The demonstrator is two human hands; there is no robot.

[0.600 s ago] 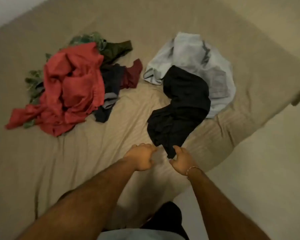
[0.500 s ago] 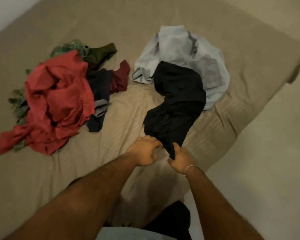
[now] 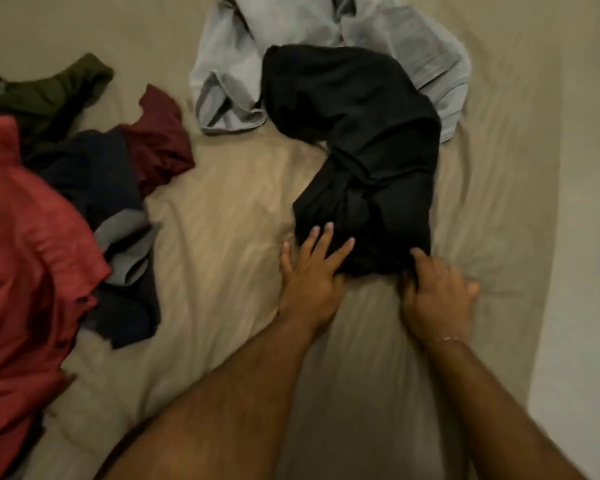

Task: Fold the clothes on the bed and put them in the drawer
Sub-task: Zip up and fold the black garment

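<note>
Since half a second ago the left hand (image 3: 310, 284) has gone from a loose fist to spread flat on the black garment (image 3: 361, 150), while the right hand (image 3: 437, 296) stays pinched on its near corner. The garment runs lengthwise away from the person, its far end overlapping grey clothes (image 3: 326, 32). Bare bed (image 3: 219, 237) lies between it and the red pile (image 3: 25, 237); the bed's edge is just right.

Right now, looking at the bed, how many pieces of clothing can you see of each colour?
Black: 1, the black garment under both hands
Light grey: 1, the light grey garment behind it
Red: 1, the red garment
Maroon: 1, the maroon garment
Olive green: 1, the olive green garment
Navy with grey trim: 1, the navy garment
Total: 6 visible; the heap may hide more.
</note>
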